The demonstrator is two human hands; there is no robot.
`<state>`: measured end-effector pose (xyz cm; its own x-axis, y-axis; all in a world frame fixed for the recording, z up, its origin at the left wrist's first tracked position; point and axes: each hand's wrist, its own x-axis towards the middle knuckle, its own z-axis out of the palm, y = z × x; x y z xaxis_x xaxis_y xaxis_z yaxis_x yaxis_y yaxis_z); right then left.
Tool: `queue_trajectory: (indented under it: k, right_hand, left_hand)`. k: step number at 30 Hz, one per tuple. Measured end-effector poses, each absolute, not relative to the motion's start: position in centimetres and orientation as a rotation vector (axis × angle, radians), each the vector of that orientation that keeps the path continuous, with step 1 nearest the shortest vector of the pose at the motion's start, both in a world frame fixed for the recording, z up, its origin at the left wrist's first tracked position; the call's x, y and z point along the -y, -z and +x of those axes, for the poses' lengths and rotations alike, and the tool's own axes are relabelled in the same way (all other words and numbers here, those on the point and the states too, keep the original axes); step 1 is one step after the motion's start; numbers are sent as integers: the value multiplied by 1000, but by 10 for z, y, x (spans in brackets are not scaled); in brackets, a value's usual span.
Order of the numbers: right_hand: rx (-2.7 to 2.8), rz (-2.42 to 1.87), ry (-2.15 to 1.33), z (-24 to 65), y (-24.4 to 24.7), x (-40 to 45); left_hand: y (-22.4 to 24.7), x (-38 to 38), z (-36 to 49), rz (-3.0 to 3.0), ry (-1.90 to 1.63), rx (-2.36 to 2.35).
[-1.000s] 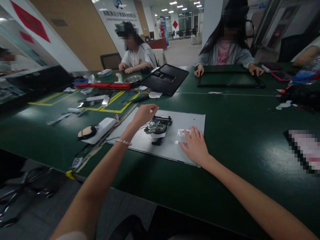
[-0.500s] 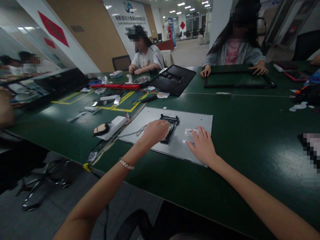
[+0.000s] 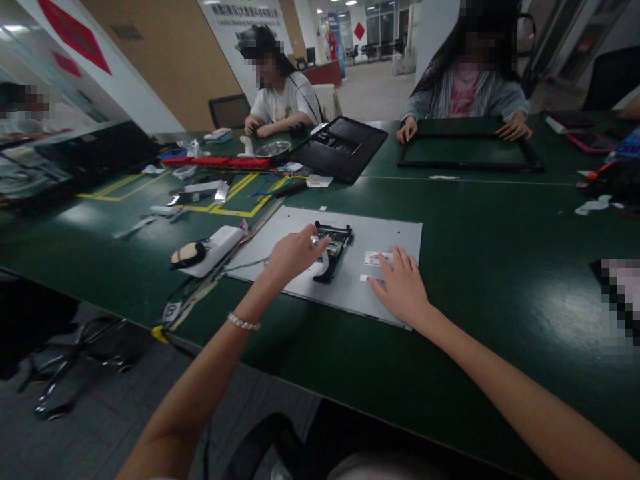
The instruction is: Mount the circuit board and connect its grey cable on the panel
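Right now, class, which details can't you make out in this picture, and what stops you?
All in the head view:
- Whether the left hand pinches anything: the hand itself hides the contact.
- Part of the circuit board: the left hand covers it.
- Print on the upper white label: too small, and partly under the right hand.
- The pixelated slab: cut off by the right edge.

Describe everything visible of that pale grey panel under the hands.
The pale grey panel is a thin, metallic-looking rectangle with a dark spot near its far right corner. It lies flat on the green table. White labels sit toward its right, and a black-framed circuit board rests left of them. The right hand is spread on it; whether the left hand touches it is unclear.
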<state>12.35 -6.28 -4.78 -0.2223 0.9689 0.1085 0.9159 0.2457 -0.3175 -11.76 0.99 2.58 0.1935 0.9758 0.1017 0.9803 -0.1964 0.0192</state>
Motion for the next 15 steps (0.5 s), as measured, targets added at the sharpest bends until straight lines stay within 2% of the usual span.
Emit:
queue_trajectory:
  k: [9,15]
  right_hand:
    - [2242,-1743,-253,123,47,64]
    - [2244,-1746,-274,123,47,63]
  left_hand:
    - [-23,-24,-128,-2765,371,1866]
    - [-40,-100,-135,-2502,1035,2009]
